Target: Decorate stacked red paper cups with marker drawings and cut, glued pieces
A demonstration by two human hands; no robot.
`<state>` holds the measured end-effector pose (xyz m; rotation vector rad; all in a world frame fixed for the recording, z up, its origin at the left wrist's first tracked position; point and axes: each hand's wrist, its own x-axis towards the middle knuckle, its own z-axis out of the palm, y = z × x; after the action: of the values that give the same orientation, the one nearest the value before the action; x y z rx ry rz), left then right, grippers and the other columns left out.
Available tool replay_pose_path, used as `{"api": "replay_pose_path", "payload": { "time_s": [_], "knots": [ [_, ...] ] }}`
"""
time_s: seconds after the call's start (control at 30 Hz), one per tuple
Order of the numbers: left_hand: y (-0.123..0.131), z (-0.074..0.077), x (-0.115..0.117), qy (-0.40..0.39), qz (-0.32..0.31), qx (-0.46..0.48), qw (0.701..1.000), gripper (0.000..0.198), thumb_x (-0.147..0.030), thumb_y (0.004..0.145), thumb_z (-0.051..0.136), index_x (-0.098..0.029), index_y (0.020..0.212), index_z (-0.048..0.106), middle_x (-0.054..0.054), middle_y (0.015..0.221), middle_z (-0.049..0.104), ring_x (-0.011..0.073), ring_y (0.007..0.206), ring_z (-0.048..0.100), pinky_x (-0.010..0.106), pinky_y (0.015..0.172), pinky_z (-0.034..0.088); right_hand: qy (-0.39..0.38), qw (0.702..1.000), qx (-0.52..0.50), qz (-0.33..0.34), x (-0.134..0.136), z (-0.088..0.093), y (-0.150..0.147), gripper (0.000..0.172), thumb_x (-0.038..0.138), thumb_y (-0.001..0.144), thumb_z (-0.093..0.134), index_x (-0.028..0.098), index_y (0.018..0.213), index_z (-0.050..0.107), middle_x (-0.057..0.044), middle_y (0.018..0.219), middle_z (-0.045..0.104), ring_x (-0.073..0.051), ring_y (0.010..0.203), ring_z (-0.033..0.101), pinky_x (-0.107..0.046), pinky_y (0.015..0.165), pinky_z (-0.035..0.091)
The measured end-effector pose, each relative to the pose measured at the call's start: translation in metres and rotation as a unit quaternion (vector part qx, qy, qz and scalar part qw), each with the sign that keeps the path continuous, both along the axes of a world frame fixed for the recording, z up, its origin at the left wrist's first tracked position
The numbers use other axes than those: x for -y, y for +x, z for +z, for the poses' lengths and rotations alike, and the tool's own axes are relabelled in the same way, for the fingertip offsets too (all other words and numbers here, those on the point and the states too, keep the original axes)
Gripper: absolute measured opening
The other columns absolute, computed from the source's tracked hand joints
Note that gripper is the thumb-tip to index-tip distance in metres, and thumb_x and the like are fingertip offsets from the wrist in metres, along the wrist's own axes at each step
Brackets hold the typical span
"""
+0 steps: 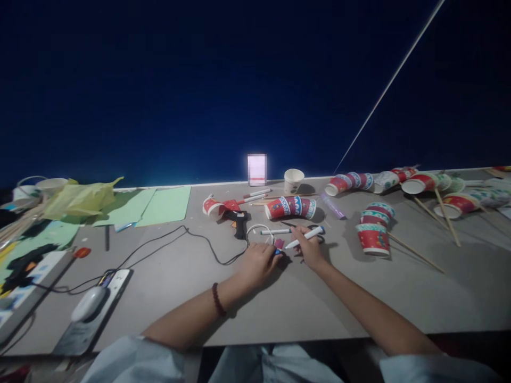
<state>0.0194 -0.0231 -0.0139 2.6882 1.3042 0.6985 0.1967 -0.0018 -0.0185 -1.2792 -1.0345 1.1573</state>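
Observation:
My right hand [309, 249] is closed on a white marker [305, 237], its tip pointing down-left at a small pink piece [279, 244] on the grey table [239, 308]. My left hand [258, 261] is curled beside that piece, fingertips pinching something small and blue [277, 251]. A second white marker [276, 232] lies just behind the hands. A black glue gun [238, 219] rests to the upper left of my left hand, its cord running off left.
Stacks of patterned paper cups lie on their sides [290, 207] and stand [373, 229] at right, with wooden sticks [415, 254]. Green paper sheets [159, 206] and a yellow bag [80, 198] are at left. A power strip [93, 306] sits near the front left edge.

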Motion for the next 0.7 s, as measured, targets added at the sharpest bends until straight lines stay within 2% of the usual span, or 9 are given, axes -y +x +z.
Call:
{"api": "replay_pose_path", "payload": {
  "time_s": [0.13,0.33,0.47,0.57,0.7],
  "knots": [
    [0.001,-0.003,0.000,-0.013,-0.004,-0.014,1.000,0.020,-0.034,0.092,0.049,-0.019,0.083,0.056,0.004,0.072,0.065,0.0183,0.067,0.060,0.032,0.063,0.037,0.002,0.998,0.006,0.057,0.004,0.007,-0.003,0.040,0.053,0.073,0.060,0.022,0.055,0.043,0.006,0.045,0.047,-0.008,0.036,0.036,-0.020,0.035,0.027],
    [0.002,-0.002,0.001,0.001,0.003,-0.017,1.000,0.019,-0.032,0.091,0.051,-0.018,0.079,0.056,0.003,0.067,0.065,0.0176,0.063,0.061,0.032,0.064,0.036,0.015,0.994,0.036,0.103,0.006,0.010,-0.004,0.035,0.047,0.072,0.061,0.021,0.055,0.045,0.006,0.047,0.047,-0.008,0.040,0.038,-0.020,0.038,0.031],
    [0.002,-0.003,0.000,0.004,0.010,-0.009,1.000,0.020,-0.031,0.090,0.052,-0.019,0.076,0.057,0.003,0.066,0.065,0.0170,0.061,0.061,0.032,0.064,0.037,0.027,0.990,0.044,0.129,0.009,0.014,-0.002,0.036,0.051,0.078,0.048,0.022,0.057,0.052,0.001,0.057,0.054,-0.012,0.048,0.048,-0.023,0.044,0.038],
    [0.001,-0.006,-0.002,0.015,0.003,0.002,1.000,0.018,-0.032,0.091,0.051,-0.019,0.081,0.057,0.002,0.067,0.064,0.0172,0.061,0.061,0.031,0.063,0.038,0.020,0.988,0.053,0.141,0.010,0.018,-0.001,0.041,0.052,0.083,0.037,0.022,0.064,0.057,-0.001,0.064,0.058,-0.014,0.053,0.050,-0.025,0.047,0.040],
    [0.000,-0.009,-0.003,0.049,-0.007,0.019,0.999,0.022,-0.032,0.095,0.042,-0.019,0.085,0.057,0.003,0.065,0.063,0.0165,0.059,0.059,0.030,0.059,0.038,0.051,0.977,0.095,0.186,0.011,0.017,-0.005,0.040,0.050,0.084,0.032,0.021,0.071,0.057,-0.003,0.072,0.059,-0.017,0.062,0.052,-0.026,0.054,0.042]
  ]
}}
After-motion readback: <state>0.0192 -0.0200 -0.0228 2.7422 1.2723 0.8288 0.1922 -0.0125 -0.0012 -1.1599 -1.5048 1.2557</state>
